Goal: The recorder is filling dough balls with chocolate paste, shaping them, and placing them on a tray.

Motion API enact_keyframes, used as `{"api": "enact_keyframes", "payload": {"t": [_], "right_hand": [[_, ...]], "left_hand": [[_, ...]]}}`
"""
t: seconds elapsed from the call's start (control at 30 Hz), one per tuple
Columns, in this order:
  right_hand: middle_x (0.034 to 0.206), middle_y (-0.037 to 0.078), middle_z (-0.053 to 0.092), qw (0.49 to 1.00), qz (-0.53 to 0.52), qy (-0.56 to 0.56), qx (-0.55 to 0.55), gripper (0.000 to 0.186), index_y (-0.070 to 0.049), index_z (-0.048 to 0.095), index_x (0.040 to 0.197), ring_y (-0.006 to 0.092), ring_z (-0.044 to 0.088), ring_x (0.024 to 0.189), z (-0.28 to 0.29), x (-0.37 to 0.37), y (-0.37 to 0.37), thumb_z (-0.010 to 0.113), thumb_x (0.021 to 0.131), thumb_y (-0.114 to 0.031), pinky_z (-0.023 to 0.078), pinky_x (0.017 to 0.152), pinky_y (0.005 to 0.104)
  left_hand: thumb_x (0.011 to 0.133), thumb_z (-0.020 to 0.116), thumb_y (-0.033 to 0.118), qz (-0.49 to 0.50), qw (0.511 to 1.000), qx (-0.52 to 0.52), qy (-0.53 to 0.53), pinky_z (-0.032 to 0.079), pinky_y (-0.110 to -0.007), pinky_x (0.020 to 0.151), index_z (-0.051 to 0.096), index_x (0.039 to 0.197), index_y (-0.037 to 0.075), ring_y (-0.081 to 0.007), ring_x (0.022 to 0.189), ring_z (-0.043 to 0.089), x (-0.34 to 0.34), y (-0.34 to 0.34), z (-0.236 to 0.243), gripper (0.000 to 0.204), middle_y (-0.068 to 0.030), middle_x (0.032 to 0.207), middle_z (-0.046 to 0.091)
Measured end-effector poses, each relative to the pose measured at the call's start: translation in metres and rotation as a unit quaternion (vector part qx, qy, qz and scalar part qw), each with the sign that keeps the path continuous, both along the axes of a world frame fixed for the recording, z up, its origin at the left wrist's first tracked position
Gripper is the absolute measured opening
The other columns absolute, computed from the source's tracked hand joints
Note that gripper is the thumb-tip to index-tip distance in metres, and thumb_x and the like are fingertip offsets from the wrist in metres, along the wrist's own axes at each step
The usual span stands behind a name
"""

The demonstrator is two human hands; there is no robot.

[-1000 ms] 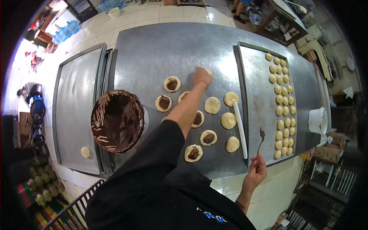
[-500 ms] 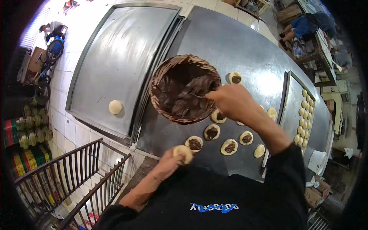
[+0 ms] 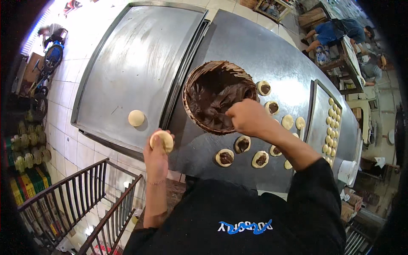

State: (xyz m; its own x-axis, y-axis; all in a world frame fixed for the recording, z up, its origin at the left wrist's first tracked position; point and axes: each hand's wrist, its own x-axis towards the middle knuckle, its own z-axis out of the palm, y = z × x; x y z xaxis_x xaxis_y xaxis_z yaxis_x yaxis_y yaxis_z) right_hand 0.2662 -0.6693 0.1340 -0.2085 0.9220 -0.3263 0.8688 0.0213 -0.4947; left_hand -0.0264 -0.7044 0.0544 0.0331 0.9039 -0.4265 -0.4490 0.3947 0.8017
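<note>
My left hand holds a pale round dough piece at the near right corner of the metal tray, thumb across it. My right hand is closed in a fist over the right rim of a round bowl of dark chocolate-like filling. The thin metal utensil in this fist is now hidden by my fingers and the filling. To the right of the bowl lie several flattened dough rounds topped with dark filling, among them one dough round near me, and a plain dough disc.
A large metal tray at left carries one dough ball. A second tray at right holds rows of small dough balls. Dark metal railings stand at lower left. Other people are farther off, one in blue shorts at upper right.
My left hand has moved up and left with the dough piece, towards the tray corner. My right fist has gone lower over the bowl, and the metal utensil has gone out of sight.
</note>
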Motion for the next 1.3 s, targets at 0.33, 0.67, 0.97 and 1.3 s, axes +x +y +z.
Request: {"api": "enact_keyframes", "payload": {"t": [0.33,0.67,0.97,1.3], "right_hand": [[0.073,0.007,0.066,0.917,-0.221,0.332,0.013,0.03,-0.005,0.067,0.113,0.0084,0.058,0.065,0.034,-0.014,-0.095,0.052,0.088,0.0,0.044,0.058,0.0236],[0.092,0.012,0.066,0.881,-0.24,0.055,0.403,0.04,-0.005,0.067,0.115,0.0236,0.061,0.08,0.013,0.043,-0.219,0.055,0.079,0.01,0.051,0.069,0.0323],[0.089,0.006,0.064,0.654,-0.678,0.018,0.336,0.032,-0.003,0.063,0.12,0.011,0.058,0.083,-0.007,0.132,-0.443,0.049,0.092,0.005,0.045,0.072,0.0237],[0.091,0.004,0.062,0.494,-0.793,0.065,0.351,0.032,-0.002,0.06,0.124,0.0056,0.049,0.076,-0.017,0.098,-0.508,0.049,0.094,0.0,0.04,0.067,0.019]], "left_hand": [[0.103,0.031,0.039,0.002,0.992,0.005,-0.125,0.048,-0.038,0.095,0.051,0.12,-0.006,-0.0286,0.108,0.06,0.041,0.007,0.056,0.052,-0.0172,0.114,0.061],[0.101,0.021,0.051,-0.222,0.929,-0.031,-0.294,0.043,-0.045,0.1,0.046,0.125,-0.005,-0.0329,0.113,0.055,0.151,-0.027,0.128,0.066,-0.0198,0.121,0.056],[0.1,0.034,0.05,-0.643,0.739,-0.186,-0.073,0.05,-0.034,0.079,0.06,0.105,0.005,-0.0185,0.09,0.059,0.331,-0.137,0.031,0.053,-0.0077,0.102,0.061],[0.082,0.066,0.027,-0.291,0.534,0.497,0.619,0.05,-0.045,0.077,0.054,0.111,-0.009,-0.0349,0.086,0.063,0.498,-0.038,-0.116,0.048,-0.0218,0.095,0.064]]}}
